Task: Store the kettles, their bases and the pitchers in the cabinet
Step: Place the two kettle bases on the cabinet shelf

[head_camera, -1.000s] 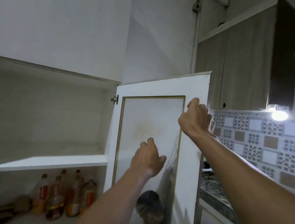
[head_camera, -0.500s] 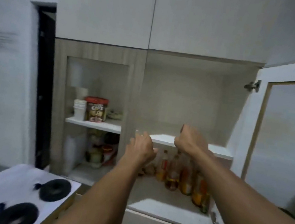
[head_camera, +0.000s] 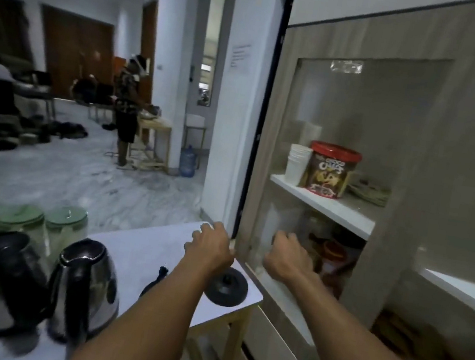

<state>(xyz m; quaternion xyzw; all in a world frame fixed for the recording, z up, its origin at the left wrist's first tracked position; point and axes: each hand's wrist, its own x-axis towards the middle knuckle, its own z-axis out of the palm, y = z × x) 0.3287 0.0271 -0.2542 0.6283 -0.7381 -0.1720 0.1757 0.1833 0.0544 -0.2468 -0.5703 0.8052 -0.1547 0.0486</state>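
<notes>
Two steel kettles with black handles point(head_camera: 83, 289) point(head_camera: 7, 278) stand at the near left of a white table point(head_camera: 144, 246). Behind them are clear pitchers with green lids point(head_camera: 66, 224) point(head_camera: 21, 219). A black kettle base point(head_camera: 225, 288) lies near the table's right corner, and a second one point(head_camera: 152, 285) is mostly hidden by my left forearm. My left hand point(head_camera: 210, 247) hovers over the table above the base, fingers loosely curled, holding nothing. My right hand point(head_camera: 287, 258) hangs empty in front of the wooden cabinet point(head_camera: 412, 143), fingers curled.
The cabinet's upper shelf point(head_camera: 327, 206) holds a red-lidded cereal tub point(head_camera: 330, 171) and white cups point(head_camera: 296, 163). Jars sit blurred below. Another person point(head_camera: 128, 109) stands at a small table in the far room. A water jug point(head_camera: 187, 160) sits on the marble floor.
My view has swung left from the open cabinet door to the table with the kettles. Both hands left the door and dropped lower, empty.
</notes>
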